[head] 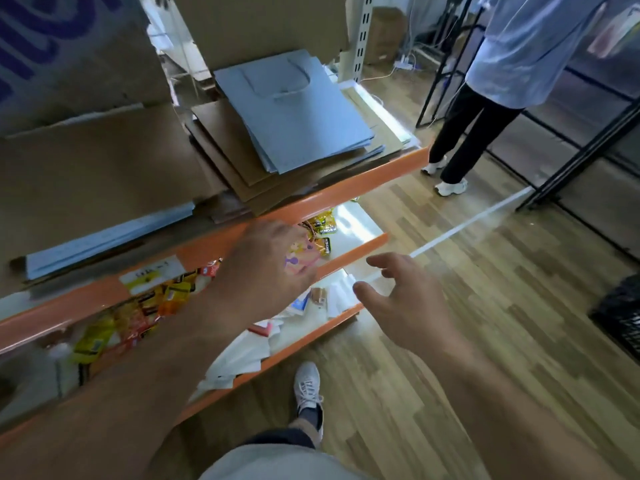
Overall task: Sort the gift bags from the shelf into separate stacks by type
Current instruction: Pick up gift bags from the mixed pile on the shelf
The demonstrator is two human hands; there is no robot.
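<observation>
Sorting looks at an early stage, judging by how the bags lie. Behind the orange rail [346,192] of the shelf, a pile of blue-grey gift bags [298,109] lies flat on a wider layer of brown flat pieces [221,150]; whether those are bags or plain card cannot be told. Further left behind the rail, more blue-grey bags [104,237] are sandwiched under a large brown sheet [97,168], so the types remain mixed in layers and no clean separate stacks show. Most of the work seems to be left: pulling each kind out and laying it on its own.

The left hand [266,268] hangs in front of the rail, back upward, its fingers smeared by blur. A pink and purple pack [301,259] lies at the fingertips, and it cannot be told whether the hand touches or grips it. The right hand [408,306] is to the right of the rail and lower, over the wood floor [502,306], fingers spread and loosely bent, holding nothing. Neither hand touches a gift bag. Below the rail, snack packs [166,296] fill the next tier.
</observation>
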